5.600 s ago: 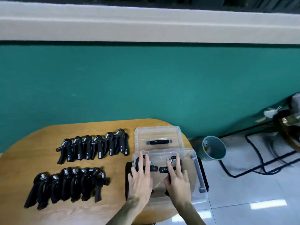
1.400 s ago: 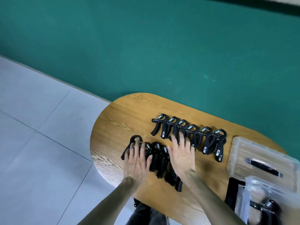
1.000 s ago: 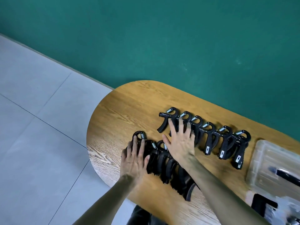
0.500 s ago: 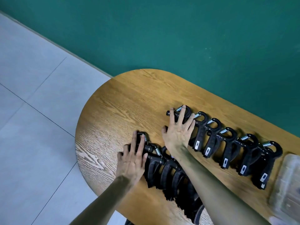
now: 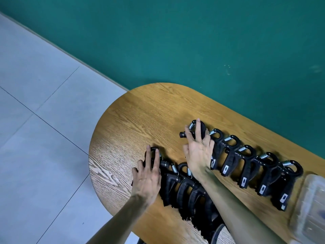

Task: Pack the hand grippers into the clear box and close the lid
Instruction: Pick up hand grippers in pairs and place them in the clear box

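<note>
Grey floor tiles (image 5: pixel 35 120) are filling the left of the view, meeting a teal wall (image 5: pixel 193 41) that is running behind the rounded wooden surface (image 5: pixel 140 117). On that surface the left hand (image 5: pixel 148 176) is lying over the leftmost hand gripper of the near row (image 5: pixel 186 189), its fingers reaching forward across the black looped head; whether this grip is clamping on the tool or only resting on it I cannot tell. Just to the right, the right hand (image 5: pixel 198 152) is curling its fingers around the end gripper (image 5: pixel 202 131) of the far row (image 5: pixel 255 166), thumb on one side, fingers on the other. The remaining black grippers are lying side by side, springs pointing toward the wall. At the far right edge, part of the clear box (image 5: pixel 311 205) is sitting blurred on the surface, just beside the far row's last gripper.
</note>
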The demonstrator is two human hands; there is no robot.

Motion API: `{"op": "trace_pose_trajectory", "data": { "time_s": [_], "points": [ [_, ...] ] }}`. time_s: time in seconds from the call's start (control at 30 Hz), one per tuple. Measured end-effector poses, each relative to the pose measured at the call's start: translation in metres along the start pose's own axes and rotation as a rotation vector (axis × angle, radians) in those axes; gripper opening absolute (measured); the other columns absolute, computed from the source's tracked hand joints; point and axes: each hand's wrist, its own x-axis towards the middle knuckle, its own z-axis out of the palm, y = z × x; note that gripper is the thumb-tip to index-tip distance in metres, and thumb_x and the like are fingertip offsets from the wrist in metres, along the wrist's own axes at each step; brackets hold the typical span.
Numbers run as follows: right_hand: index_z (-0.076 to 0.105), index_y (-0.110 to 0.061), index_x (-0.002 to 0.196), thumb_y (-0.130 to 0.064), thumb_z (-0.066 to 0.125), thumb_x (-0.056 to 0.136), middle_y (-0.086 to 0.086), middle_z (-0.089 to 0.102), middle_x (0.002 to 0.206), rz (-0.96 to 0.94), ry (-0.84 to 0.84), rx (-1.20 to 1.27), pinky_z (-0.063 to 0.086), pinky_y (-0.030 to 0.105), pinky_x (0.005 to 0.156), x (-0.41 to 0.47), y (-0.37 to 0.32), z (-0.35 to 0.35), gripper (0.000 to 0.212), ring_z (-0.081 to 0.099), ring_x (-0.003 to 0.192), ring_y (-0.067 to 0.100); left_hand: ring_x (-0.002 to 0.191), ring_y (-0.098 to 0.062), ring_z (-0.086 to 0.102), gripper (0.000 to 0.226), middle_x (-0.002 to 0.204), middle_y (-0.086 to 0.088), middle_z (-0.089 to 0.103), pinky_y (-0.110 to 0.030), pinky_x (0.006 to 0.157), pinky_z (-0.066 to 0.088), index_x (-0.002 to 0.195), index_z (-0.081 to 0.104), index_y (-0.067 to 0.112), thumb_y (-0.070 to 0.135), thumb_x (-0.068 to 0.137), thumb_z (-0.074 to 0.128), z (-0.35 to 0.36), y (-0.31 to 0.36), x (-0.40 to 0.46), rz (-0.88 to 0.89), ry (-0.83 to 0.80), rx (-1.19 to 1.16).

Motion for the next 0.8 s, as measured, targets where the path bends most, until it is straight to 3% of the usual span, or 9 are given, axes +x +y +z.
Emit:
{"op": "trace_pose_trajectory", "data": {
  "time_s": [0.23, 0.43, 0.53, 0.67, 0.8],
  "points": [
    [0.035, -0.028, 0.156, -0.016, 0.076, 0.080, 0.013, 0.006, 0.169, -0.033, 0.053, -0.071, 0.046, 0.052, 0.080, -0.052, 0.005, -0.067, 0.087, 0.047, 0.108, 0.042, 0.123, -0.030, 0.038, 0.086, 0.156, -0.012, -0.047, -0.045, 0.100, 0.043, 0.142, -0.048, 0.029, 0.030, 0.108, 0.031, -0.053, 0.020, -0.014, 0.029, 0.113, -0.005],
    [0.028, -0.032, 0.158, -0.020, 0.074, 0.084, 0.007, -0.006, 0.170, 0.066, 0.064, -0.048, 0.051, 0.054, 0.082, -0.110, 0.021, -0.111, 0.088, 0.046, 0.107, 0.039, 0.115, -0.029, 0.039, 0.092, 0.152, -0.015, -0.051, -0.045, 0.096, 0.042, 0.147, -0.043, 0.027, 0.021, 0.106, 0.039, -0.086, 0.059, -0.046, 0.103, 0.149, 0.068],
    [0.030, -0.032, 0.157, -0.020, 0.076, 0.082, 0.008, -0.002, 0.170, 0.134, 0.091, -0.048, 0.052, 0.053, 0.079, -0.139, 0.028, -0.132, 0.089, 0.047, 0.102, 0.038, 0.101, -0.024, 0.032, 0.088, 0.151, -0.015, -0.052, -0.040, 0.086, 0.038, 0.153, -0.033, 0.025, 0.017, 0.105, 0.040, -0.089, 0.086, -0.071, 0.126, 0.153, 0.083],
    [0.039, -0.028, 0.154, -0.018, 0.081, 0.076, 0.010, 0.010, 0.169, 0.228, 0.137, -0.038, 0.053, 0.050, 0.074, -0.179, 0.048, -0.158, 0.089, 0.048, 0.093, 0.037, 0.115, -0.035, 0.041, 0.080, 0.160, -0.016, -0.038, -0.049, 0.097, 0.042, 0.159, -0.021, 0.025, 0.030, 0.105, 0.038, -0.083, 0.129, -0.107, 0.200, 0.149, 0.063],
    [0.037, -0.028, 0.155, -0.017, 0.079, 0.075, 0.009, 0.009, 0.169, 0.321, 0.175, -0.027, 0.053, 0.051, 0.077, -0.220, 0.075, -0.177, 0.090, 0.049, 0.094, 0.037, 0.122, -0.037, 0.039, 0.080, 0.160, -0.013, -0.040, -0.052, 0.104, 0.039, 0.158, -0.023, 0.027, 0.030, 0.106, 0.037, -0.077, 0.172, -0.140, 0.302, 0.149, 0.033]
  ]
}}
